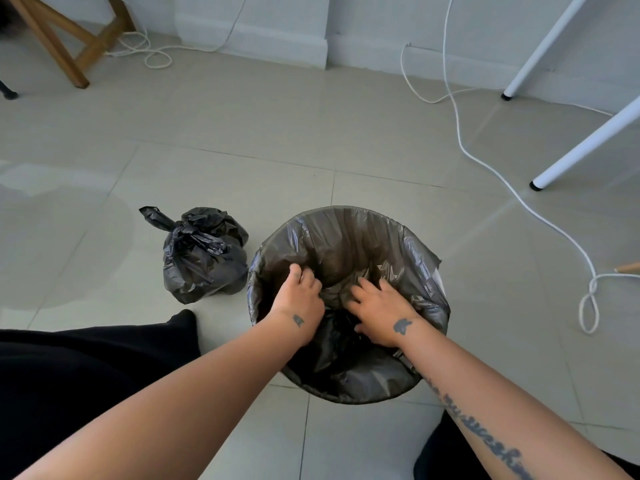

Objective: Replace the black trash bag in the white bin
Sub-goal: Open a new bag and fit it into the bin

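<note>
**Now both hands are down inside the black liner**

Left of the bin, a tied black bag (204,254) sits knotted and bulging on the floor, just beside the bin wall. The black trash bag (346,237) lines the white bin (440,280), its thin, glossy, wrinkled film folded over the whole round rim, so that only a pale sliver of the bin shows at the right edge. The film looks half-translucent along the far wall and bunches in dark creases at the middle. The left hand (299,299) reaches into the opening with fingers bent downward into the plastic; whether they pinch it cannot be told. The right hand (379,308) lies on the crumpled film with fingers spread and fairly straight, holding nothing.

The bin stands on a floor of large pale glossy tiles (242,133). Wooden legs (59,39) stand at the far left by the pale wall, a black-clad knee (86,368) fills the lower left, a white cable (485,164) snakes across the right side, and white table legs (588,140) slant in at the far right.
</note>
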